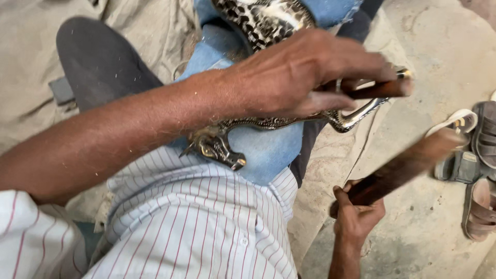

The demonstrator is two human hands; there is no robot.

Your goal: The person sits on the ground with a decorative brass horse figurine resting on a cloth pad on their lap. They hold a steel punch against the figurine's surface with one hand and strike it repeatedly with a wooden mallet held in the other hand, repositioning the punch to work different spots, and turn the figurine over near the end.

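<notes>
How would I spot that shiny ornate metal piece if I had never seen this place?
Find the blue cloth draped over the person's lap, above the striped shirt. The ornate metal piece lies across it, running under the left hand. Unlike the plain brown wooden stick in the right hand, it is silvery, curved and finely patterned.

The left hand [305, 77] reaches across from the lower left, forearm extended, fingers curled down in a grip. The right hand [356, 214] sits lower, wrist upright, apparently clenched in a fist, though partly hidden.
</notes>
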